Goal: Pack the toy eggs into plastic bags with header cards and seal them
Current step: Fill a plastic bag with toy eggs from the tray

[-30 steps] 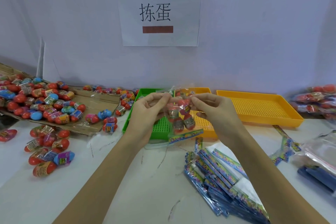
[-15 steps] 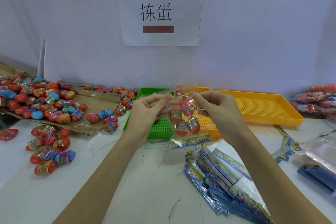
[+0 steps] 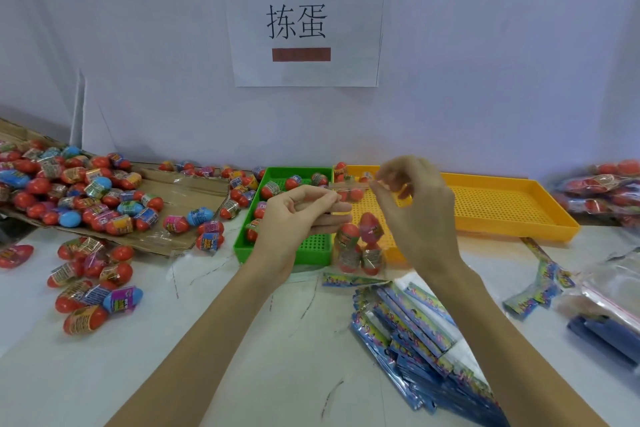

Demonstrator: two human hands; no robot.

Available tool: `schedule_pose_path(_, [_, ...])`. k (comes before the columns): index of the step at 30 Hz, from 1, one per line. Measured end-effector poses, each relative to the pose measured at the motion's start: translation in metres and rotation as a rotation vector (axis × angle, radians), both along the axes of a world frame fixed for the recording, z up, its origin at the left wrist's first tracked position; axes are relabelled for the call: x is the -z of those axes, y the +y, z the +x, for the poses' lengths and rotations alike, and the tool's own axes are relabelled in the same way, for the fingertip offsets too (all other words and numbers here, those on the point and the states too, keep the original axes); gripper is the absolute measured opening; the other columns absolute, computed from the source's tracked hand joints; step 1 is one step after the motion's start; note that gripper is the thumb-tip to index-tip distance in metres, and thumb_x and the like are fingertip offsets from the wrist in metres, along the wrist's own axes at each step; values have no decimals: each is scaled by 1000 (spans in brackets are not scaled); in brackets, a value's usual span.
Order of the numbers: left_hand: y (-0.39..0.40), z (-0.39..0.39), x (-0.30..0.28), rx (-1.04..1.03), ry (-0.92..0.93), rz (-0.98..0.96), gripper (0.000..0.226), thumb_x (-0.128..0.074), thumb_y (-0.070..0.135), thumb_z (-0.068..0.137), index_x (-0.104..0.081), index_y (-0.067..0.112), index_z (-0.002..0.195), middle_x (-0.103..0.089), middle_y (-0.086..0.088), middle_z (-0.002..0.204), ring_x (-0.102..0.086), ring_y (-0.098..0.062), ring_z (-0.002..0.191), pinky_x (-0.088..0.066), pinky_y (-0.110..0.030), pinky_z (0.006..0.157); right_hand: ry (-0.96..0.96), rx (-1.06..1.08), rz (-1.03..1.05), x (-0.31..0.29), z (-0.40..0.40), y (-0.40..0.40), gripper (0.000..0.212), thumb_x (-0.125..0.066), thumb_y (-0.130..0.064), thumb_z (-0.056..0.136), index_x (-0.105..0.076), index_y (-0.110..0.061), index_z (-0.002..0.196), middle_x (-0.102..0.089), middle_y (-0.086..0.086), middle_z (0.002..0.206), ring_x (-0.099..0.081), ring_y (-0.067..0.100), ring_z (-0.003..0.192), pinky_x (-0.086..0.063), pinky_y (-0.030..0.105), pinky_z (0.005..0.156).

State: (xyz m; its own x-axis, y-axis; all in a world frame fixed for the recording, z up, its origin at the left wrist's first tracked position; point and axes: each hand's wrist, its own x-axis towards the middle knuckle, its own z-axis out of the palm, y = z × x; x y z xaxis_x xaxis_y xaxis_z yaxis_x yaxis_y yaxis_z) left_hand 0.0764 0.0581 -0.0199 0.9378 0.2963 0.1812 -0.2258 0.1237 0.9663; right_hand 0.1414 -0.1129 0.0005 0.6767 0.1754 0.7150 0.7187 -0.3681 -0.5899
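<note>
Right hand (image 3: 420, 204) now lifted off bag (image 3: 360, 246), pinching peeled seal strip; left hand (image 3: 298, 215) pinches bag mouth. Sealing next, likely.

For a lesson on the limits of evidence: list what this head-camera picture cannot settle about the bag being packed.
- Egg count in the bag: the eggs overlap and the clear film glares.
- Whether its top is sealed: the left hand and right hand pinch and cover it.
- Print on the header card: too small, blurred.
- The finished bags: cut off by the right edge.
</note>
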Motion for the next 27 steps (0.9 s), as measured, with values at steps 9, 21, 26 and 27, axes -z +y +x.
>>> schedule_pose_path(9, [-11,-2,-1,-52,-115,163,12,-67,11,101,-77,10,108,-81,-10,91,-79,-28,81,-62,-27,71,-229,10,-288,8,-2,5,14,-75,-21,94,-80,-15,106,-69,4,106,-60,25,104,-51,36,85])
schedule_pose_path(21, [-8,0,6,-156,-226,526,16,-72,10,97,-77,24,104,-79,6,85,-77,-12,73,-62,-24,71,-229,-10,-319,6,0,1,10,-75,-16,93,-81,-10,98,-73,3,98,-62,27,100,-54,41,84])
schedule_pose_path(26, [-11,0,7,-163,-220,559,13,-72,11,97,-77,20,105,-79,3,83,-77,-11,73,-64,-27,73,-200,26,-290,7,-3,3,7,-75,-13,91,-79,-9,95,-72,4,96,-61,26,96,-53,35,80])
schedule_pose_path(27, [-11,0,8,-167,-219,562,12,-72,11,97,-78,19,105,-79,3,83,-77,-11,73,-63,-27,73,-181,35,-278,7,-4,4,7,-75,-13,91,-79,-9,95,-71,4,95,-61,26,95,-52,35,80])
